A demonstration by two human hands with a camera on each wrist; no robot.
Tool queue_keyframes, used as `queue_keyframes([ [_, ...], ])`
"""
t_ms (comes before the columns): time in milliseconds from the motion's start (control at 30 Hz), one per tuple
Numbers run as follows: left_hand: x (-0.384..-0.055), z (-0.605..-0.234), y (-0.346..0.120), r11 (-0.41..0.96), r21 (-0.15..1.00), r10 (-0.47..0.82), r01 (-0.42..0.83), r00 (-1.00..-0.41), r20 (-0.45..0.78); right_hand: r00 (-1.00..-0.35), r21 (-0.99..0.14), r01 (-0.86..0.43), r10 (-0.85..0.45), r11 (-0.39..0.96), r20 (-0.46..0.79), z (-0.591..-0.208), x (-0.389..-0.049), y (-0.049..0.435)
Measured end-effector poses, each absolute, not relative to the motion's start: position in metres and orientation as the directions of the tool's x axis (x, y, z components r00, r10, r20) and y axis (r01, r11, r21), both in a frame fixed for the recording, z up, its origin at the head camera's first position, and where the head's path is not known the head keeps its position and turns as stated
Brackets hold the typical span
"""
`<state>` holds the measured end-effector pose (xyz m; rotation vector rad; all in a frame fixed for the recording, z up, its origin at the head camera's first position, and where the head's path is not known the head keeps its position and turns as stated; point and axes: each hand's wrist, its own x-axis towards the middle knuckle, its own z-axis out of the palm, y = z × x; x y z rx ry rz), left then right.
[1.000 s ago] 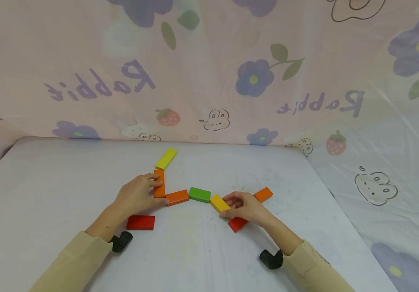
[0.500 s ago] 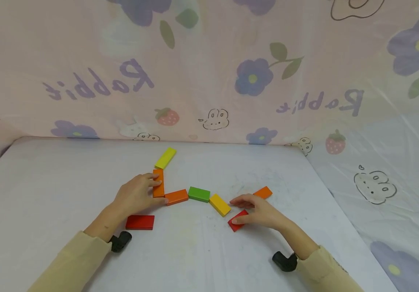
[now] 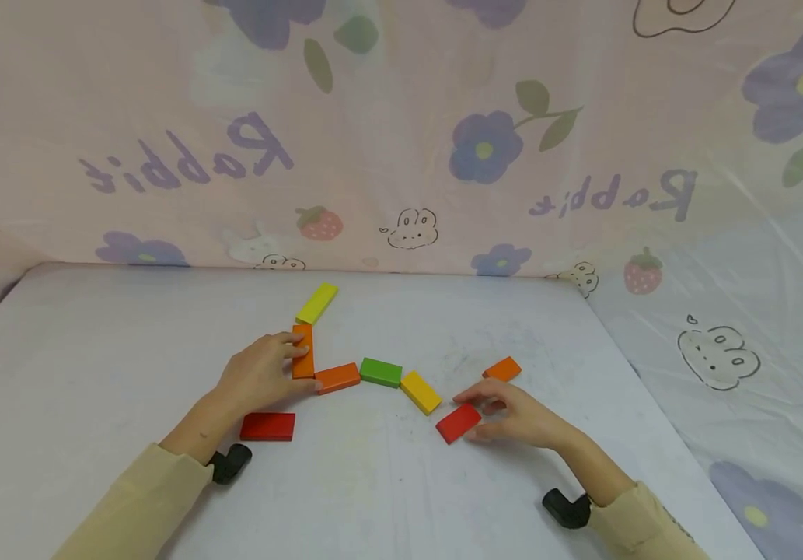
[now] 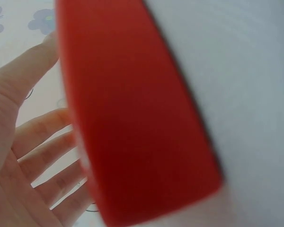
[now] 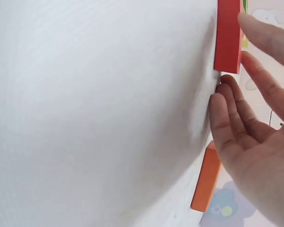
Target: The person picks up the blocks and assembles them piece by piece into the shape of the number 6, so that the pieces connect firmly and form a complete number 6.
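My left hand (image 3: 257,369) rests at an orange block (image 3: 305,359), its fingertips on the side and its thumb at the end of a second orange block (image 3: 338,378). These two, with a yellow block (image 3: 317,303), a green block (image 3: 381,372) and an amber block (image 3: 420,393), form a bent line lying flat. My right hand (image 3: 513,416) is beside a red block (image 3: 459,423), thumb by its near right corner and forefinger past its far side. In the right wrist view, fingertips show at the edge of that red block (image 5: 228,38).
Another red block (image 3: 268,426) lies below my left wrist, looming large in the left wrist view. A separate orange block (image 3: 502,369) sits beyond my right hand. Black wrist cameras (image 3: 567,509) hang under both sleeves. A printed curtain (image 3: 401,140) stands behind the white table (image 3: 373,498).
My right hand has let go of the amber block and drawn right to the red block, its thumb slipping from over that block to its right side. The left hand stays put.
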<state>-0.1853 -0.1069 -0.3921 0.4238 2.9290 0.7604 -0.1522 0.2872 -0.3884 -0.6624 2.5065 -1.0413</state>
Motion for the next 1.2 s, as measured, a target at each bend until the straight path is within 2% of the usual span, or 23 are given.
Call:
queue_keyframes([
  [333, -0.185, -0.393, -0.106, 0.834, 0.494, 0.288, 0.243, -0.957, -0.016, -0.815, -0.749, -0.322, -0.572, 0.58, -0.093, -0.392, -0.15, 0.29],
  [700, -0.187, -0.393, -0.107, 0.835, 0.489, 0.293, 0.251, -0.956, -0.009, -0.79, -0.715, -0.383, -0.608, 0.585, -0.074, -0.391, -0.148, 0.279],
  [900, -0.187, -0.392, -0.107, 0.838, 0.486, 0.291, 0.248, -0.957, -0.014, -0.777, -0.741, -0.389, -0.627, 0.547, -0.055, -0.392, -0.145, 0.271],
  [1033, -0.187, -0.392, -0.106, 0.837, 0.487, 0.292, 0.248, -0.956, -0.014, -0.789, -0.76, -0.381, -0.613, 0.527, -0.03, -0.395, -0.142, 0.266],
  [1200, -0.187, -0.393, -0.106, 0.836, 0.489, 0.292, 0.248, -0.956, -0.014, -0.842, -0.758, -0.318, -0.538, 0.569, -0.05, -0.395, -0.136, 0.257],
])
